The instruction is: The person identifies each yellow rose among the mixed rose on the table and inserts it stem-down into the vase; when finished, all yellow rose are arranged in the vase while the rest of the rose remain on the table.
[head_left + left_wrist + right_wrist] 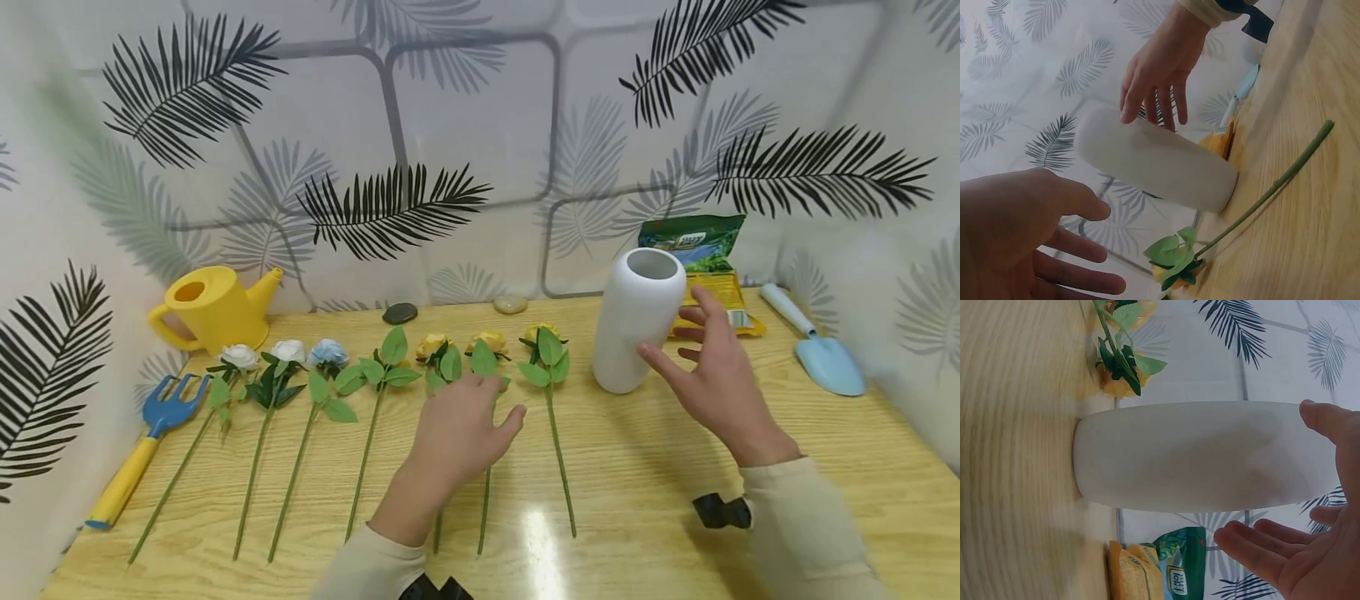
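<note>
Just right of the white vase [630,333], the head view shows my right hand [716,375], thumb and fingers spread apart and clamped on nothing. The vase stands upright on the tabletop [615,500], in front of a green and yellow packet [708,275]. Left of the vase, my left hand [465,429] hangs over the row of artificial flowers [393,346].

In the left wrist view, those left fingers are apart and hold nothing; past them is the vase, with a yellow rose [1166,251] lying just left of it.

From the right wrist, my thumb is near the vase's upper end, the other fingers on its packet side; whether the thumb touches, I can't quite tell.

I judge tipping the main risk: a thumb pushing high, with no fingers braced opposite, could topple something so tall onto the rose. Lowering my left fingers carelessly could snag leaves and drag neighbouring stems askew.
</note>
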